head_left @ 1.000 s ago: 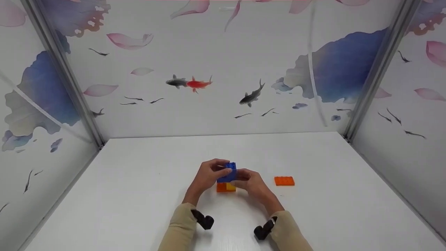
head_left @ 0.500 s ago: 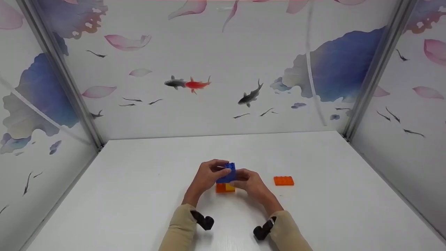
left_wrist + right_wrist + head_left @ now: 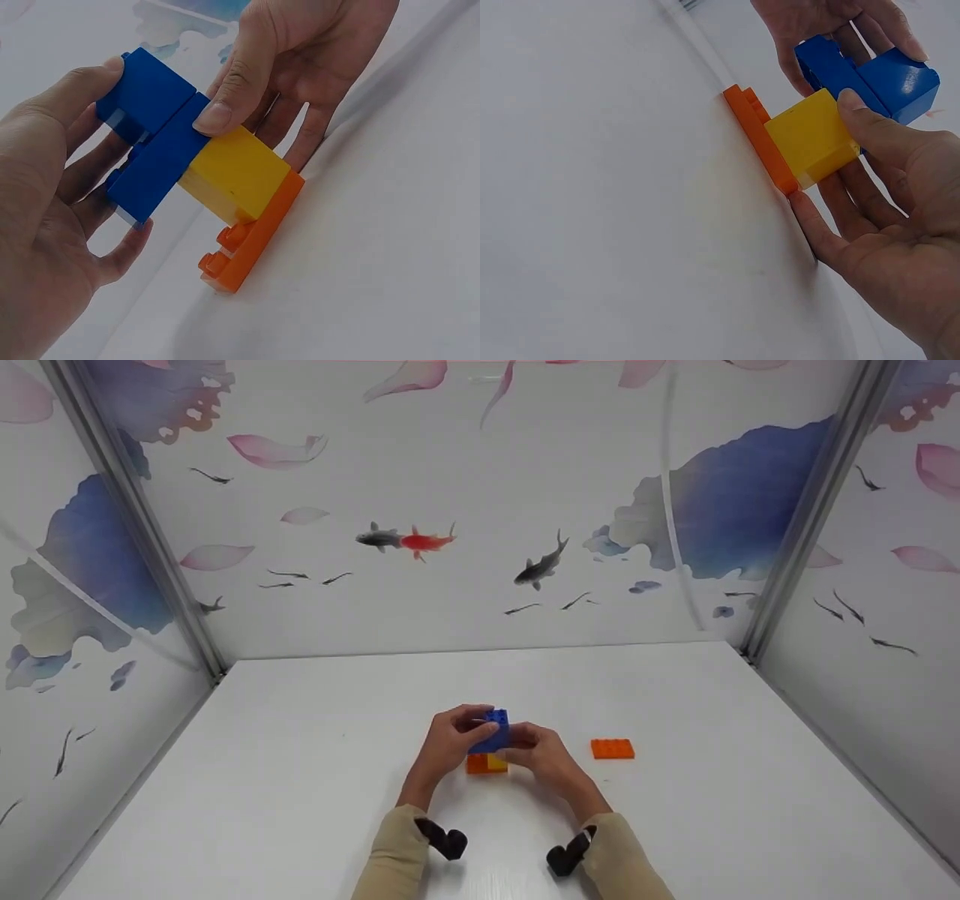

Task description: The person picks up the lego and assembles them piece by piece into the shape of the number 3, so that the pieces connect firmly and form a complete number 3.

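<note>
Four pieces formed one stepped stack near the middle of the table (image 3: pixel 300 765), between the left grip (image 3: pixel 450 739) and the right grip (image 3: pixel 546 750), both bare hands. The stack was arranged as follows. At the base was an orange plate (image 3: pixel 259 244). A yellow block (image 3: pixel 241 174) was seated on the right end of this plate, as seen from the head view, leaving studs exposed on the left end. A lower blue block (image 3: pixel 157 171) sat on the yellow block and overhung those studs without touching them. An upper blue block (image 3: pixel 150 94) stood on the right part of the lower blue block.

Left grip: grasping the upper blue block, thumb against its near side, fingers behind the blue pieces. Right grip: grasping the yellow block, thumb tip at its joint with the lower blue block, fingers behind, one finger meeting the end of the orange plate. Whether the base bore on the table could not be determined.

One loose orange piece (image 3: pixel 612 748) lay flat on the table, studs up, to the right of the right grip and apart from the stack. Beige sleeves (image 3: pixel 394 851) covered both forearms.
</note>
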Action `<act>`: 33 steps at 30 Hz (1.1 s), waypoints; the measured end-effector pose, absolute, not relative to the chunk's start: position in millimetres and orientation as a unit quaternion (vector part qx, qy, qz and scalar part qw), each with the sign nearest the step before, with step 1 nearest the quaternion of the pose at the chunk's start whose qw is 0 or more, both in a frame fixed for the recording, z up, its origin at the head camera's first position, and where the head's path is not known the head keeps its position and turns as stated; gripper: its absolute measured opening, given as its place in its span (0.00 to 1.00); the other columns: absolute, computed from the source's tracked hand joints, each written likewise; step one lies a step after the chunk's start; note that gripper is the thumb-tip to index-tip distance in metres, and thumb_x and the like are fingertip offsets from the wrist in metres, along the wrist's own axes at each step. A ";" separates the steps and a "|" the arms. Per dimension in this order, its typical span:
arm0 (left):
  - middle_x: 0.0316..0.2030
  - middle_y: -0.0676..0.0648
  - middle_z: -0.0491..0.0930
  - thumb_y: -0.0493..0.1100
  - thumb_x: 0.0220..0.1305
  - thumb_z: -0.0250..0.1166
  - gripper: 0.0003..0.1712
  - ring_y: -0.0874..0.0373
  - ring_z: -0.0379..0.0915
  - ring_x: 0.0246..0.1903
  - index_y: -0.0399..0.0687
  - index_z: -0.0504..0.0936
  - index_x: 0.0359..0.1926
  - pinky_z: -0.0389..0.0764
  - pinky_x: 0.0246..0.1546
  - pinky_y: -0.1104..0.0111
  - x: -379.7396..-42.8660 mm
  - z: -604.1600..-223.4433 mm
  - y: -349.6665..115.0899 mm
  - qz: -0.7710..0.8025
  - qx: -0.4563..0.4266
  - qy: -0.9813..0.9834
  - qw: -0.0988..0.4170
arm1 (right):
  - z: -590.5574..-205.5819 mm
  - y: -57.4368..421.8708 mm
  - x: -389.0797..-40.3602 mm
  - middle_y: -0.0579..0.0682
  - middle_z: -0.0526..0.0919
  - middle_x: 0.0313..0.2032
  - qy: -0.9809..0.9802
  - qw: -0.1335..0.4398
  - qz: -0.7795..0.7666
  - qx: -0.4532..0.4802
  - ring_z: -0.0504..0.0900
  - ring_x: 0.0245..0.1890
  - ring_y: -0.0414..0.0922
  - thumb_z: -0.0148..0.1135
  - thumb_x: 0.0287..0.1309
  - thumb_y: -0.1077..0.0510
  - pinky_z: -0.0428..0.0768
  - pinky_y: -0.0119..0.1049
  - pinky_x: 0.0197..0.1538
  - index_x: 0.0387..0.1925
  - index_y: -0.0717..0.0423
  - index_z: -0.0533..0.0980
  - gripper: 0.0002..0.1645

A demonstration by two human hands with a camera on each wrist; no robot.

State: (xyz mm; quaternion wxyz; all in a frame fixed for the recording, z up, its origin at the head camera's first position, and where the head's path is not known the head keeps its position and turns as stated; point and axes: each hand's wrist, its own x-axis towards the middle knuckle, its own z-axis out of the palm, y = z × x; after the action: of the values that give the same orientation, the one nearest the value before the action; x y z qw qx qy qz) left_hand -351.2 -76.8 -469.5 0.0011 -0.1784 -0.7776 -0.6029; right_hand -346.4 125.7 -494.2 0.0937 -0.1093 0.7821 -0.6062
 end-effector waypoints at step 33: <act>0.68 0.35 0.70 0.57 0.68 0.64 0.42 0.41 0.73 0.65 0.43 0.62 0.75 0.80 0.61 0.55 -329.0 -490.5 -111.7 -0.612 -0.149 -0.773 -0.076 | -493.6 124.8 -344.0 0.51 0.82 0.59 0.784 0.095 -0.604 -0.109 0.80 0.60 0.49 0.71 0.59 0.48 0.74 0.50 0.69 0.63 0.50 0.73 0.33</act>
State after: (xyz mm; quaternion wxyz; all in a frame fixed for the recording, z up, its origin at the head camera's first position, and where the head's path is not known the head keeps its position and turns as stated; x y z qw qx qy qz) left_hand -329.0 -111.7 -490.5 -0.0755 -0.1488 -0.7729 -0.6121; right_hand -344.0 124.8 -493.6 0.0947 -0.1086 0.7840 -0.6038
